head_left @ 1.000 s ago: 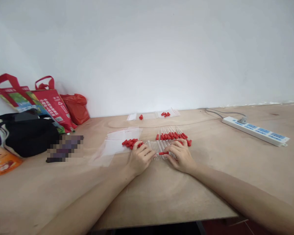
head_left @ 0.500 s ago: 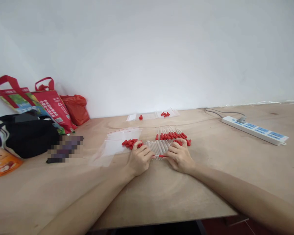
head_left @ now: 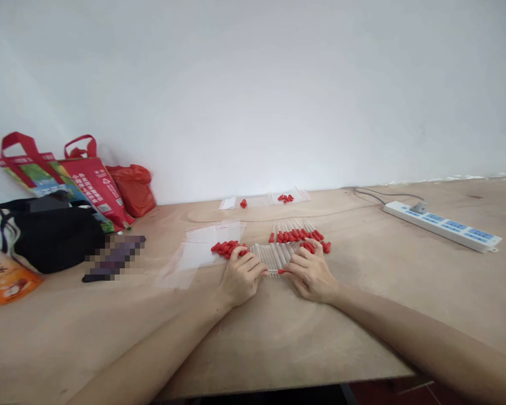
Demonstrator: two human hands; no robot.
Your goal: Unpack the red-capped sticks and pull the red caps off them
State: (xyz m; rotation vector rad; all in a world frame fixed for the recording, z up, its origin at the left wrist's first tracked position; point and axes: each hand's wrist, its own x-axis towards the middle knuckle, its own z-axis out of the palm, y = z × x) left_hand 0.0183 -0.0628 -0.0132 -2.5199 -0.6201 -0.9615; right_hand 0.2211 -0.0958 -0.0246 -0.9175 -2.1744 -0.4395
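Observation:
My left hand (head_left: 245,273) is closed on a thin clear dropper tube (head_left: 274,271), held level near the table. My right hand (head_left: 311,271) pinches a red rubber bulb (head_left: 281,271) at the tube's right end. Just beyond the fingers lies a row of bare clear tubes (head_left: 270,254). A pile of loose red bulbs (head_left: 225,248) sits beside my left hand, and a few more bulbs (head_left: 326,247) lie by my right. Behind the row rest several droppers with red bulbs (head_left: 295,234), their tips pointing to the wall.
Clear zip bags (head_left: 202,242) lie at left of the pile. More red bulbs (head_left: 285,198) rest on plastic near the wall. A white power strip (head_left: 442,225) with a grey cord is on the right. Shopping bags (head_left: 93,183) and a black bag (head_left: 53,233) stand at left.
The red bulb at the end of the held tube sits slightly farther right, with less of it showing past my right fingers. The view has shifted slightly.

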